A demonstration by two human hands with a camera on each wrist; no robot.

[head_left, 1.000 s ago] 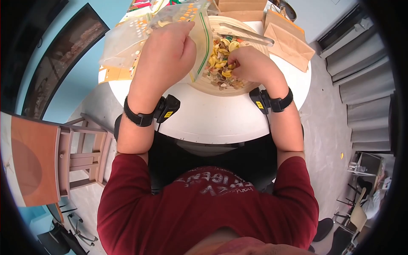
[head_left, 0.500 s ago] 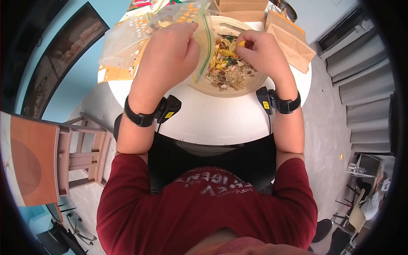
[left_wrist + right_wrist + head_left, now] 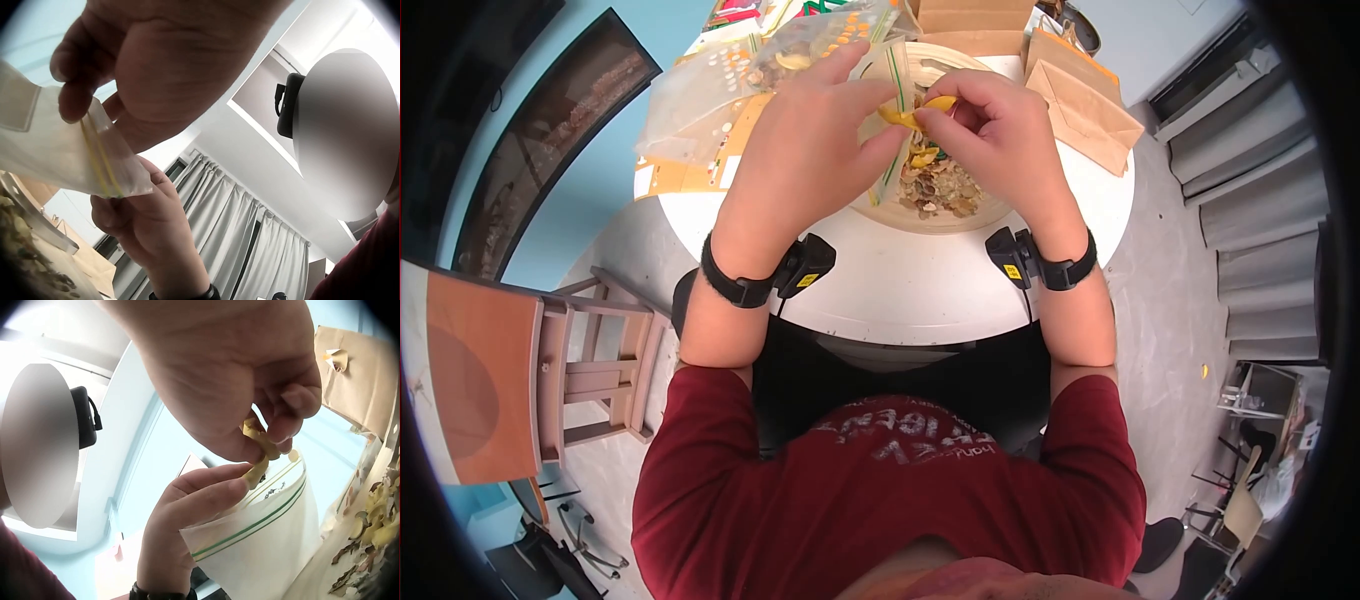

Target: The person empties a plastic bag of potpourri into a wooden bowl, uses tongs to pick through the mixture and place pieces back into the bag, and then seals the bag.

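Observation:
My right hand (image 3: pixel 1005 135) pinches a yellow curled piece (image 3: pixel 940 103) between thumb and fingertips, over the bag's mouth. My left hand (image 3: pixel 810 150) grips the clear zip bag (image 3: pixel 262 550) near its green-striped opening, as the left wrist view also shows. Another yellow curled piece (image 3: pixel 898 117) lies at the left hand's fingertips, close to the right thumb. Below the hands stands a round pale tray (image 3: pixel 900 217) holding a mix (image 3: pixel 945 190) of brown, beige, yellow and green dried-looking bits. The left hand and bag cover the tray's left part.
Clear dotted bags (image 3: pixel 700 95) with contents lie on the white table (image 3: pixel 870 290) at left. Brown paper bags (image 3: pixel 1080 115) stand at back right. Metal tongs (image 3: pixel 44 219) rest by the mix. A wooden stool (image 3: pixel 605 360) is on the floor at left.
My right hand has lifted from the mix with a yellow piece and moved left to the bag's mouth. The left hand's fingers have spread and the bag's edge has shifted right.

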